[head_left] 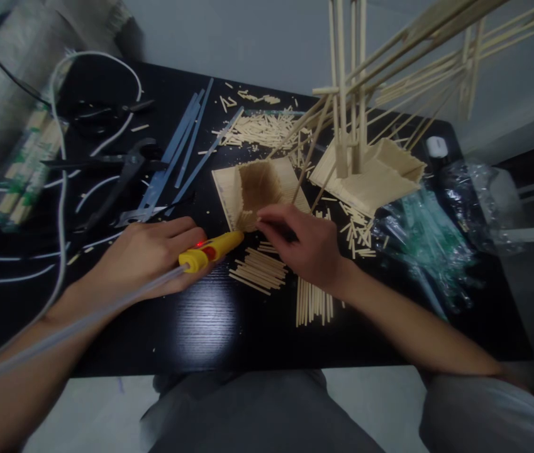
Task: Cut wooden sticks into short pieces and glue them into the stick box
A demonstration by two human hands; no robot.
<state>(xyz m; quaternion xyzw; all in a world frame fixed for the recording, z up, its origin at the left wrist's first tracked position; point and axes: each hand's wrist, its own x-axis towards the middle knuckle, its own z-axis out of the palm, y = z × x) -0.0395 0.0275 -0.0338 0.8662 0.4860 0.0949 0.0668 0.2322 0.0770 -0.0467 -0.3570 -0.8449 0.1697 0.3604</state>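
Note:
My left hand [156,251] is wrapped round a yellow hot glue gun [222,246] with a red light showing on it. A long translucent glue stick [116,305] runs from its back end over my forearm. The gun's nozzle points at the near edge of a hollow piece made of wooden sticks [226,192], but whether they touch I cannot tell. Right beside that edge, my right hand [307,245] is closed in a pinch; whatever lies between the fingertips is too small to make out. Short wooden sticks [260,270] lie in rows below both hands.
A tall stick frame [356,126] rises from a second wooden base [365,179] at right. Pliers [129,176], white cables [63,189] and blue-grey strips [172,154] lie left. Stick offcuts [267,129] are heaped behind. Plastic wrappers [436,239] cover the right side.

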